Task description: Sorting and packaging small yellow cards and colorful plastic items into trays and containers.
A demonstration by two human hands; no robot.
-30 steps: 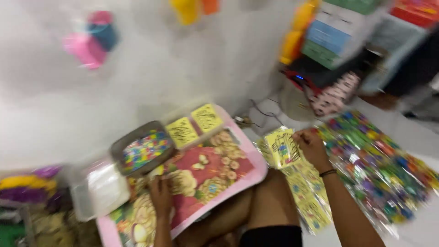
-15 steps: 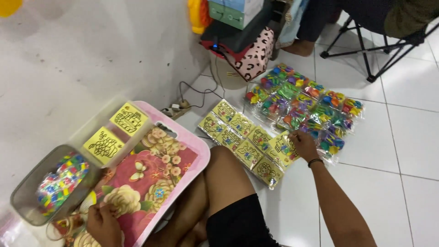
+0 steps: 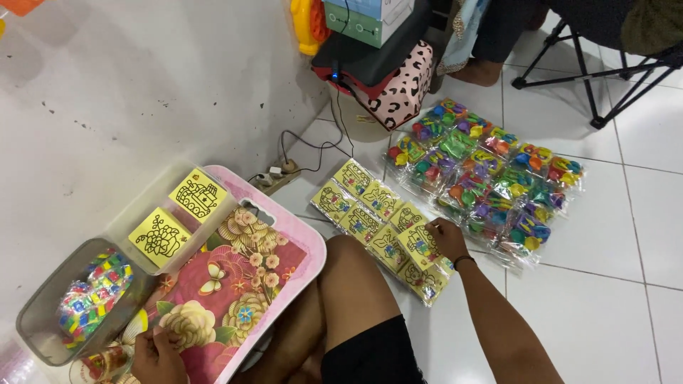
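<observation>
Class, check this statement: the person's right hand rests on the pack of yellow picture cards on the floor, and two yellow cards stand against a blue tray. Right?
Not quite. In the head view the tray is pink, not blue. The right hand does rest on the pack of yellow picture cards, and two yellow cards stand beside the tray.

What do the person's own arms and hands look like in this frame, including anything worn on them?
Both arms are bare, with no sleeves or gloves in view. The right hand has a thin dark band around its wrist. The left hand shows no ring or band that I can make out; only part of it is in view at the frame's lower edge.
</observation>
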